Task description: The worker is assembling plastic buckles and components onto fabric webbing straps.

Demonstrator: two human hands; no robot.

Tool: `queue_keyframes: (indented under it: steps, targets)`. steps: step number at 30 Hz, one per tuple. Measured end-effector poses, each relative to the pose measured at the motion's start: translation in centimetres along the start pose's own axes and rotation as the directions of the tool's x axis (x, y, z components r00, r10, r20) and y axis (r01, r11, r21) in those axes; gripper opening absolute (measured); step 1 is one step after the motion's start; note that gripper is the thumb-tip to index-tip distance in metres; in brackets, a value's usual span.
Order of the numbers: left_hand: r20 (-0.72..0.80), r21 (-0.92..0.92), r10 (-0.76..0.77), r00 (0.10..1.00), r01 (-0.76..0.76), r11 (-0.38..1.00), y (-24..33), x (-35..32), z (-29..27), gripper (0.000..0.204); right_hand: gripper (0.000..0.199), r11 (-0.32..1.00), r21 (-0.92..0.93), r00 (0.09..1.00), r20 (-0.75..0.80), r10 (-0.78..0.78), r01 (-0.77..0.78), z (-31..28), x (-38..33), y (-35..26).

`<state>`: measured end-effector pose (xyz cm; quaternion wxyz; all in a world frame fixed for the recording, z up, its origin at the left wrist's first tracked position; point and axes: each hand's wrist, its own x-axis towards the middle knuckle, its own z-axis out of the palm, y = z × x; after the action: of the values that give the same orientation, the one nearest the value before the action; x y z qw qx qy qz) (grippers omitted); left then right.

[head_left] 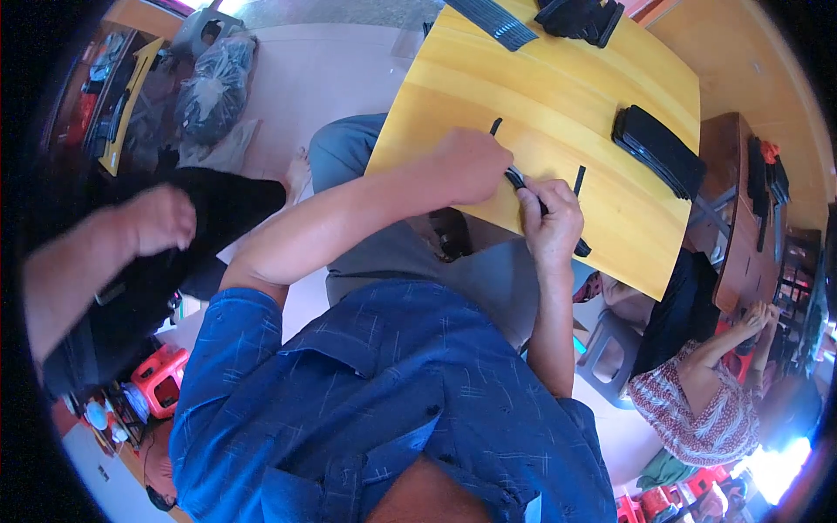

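Observation:
A thin black strip [515, 179] spans the small gap between my hands, over the near edge of the yellow wooden table. My left hand [473, 166] is closed around its left part, the back of the hand hiding most of the fingers. With thumb and fingers pinched, my right hand [551, 216] grips the other part. One narrow black piece [496, 126] shows just beyond my left hand, and another black piece [580, 179] lies beside my right hand. A short black end [582, 248] shows below the right hand; whether these pieces join the held strip I cannot tell.
On the yellow table [540, 96] rest a stack of black curved pieces [658, 152], a bundle of dark ribbed strips [491, 21] and a black item [580, 19]. A co-worker's blurred forearm [113, 240] is at left. Another person [697, 405] sits at right by a grey stool [610, 357].

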<state>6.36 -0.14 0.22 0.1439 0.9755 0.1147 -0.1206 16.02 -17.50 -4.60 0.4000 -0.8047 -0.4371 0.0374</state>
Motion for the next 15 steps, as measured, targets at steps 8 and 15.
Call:
queue_keyframes:
  steps: [8, 15]
  targets:
    - [-0.007, -0.047, -0.023, 1.0, 0.023, 0.999, -0.8, 0.0, -0.1, 0.022, 0.013, 0.998, -0.01, 0.998, -0.028, -0.054, 0.054, 0.1, -0.2, -0.3]
    - [-0.06, -0.046, 0.047, 0.997, -0.05, 0.998, -2.6, 0.1, 0.5, 0.027, 0.012, 0.992, -0.063, 0.994, -0.025, -0.11, 0.108, 0.5, -0.3, 0.0]
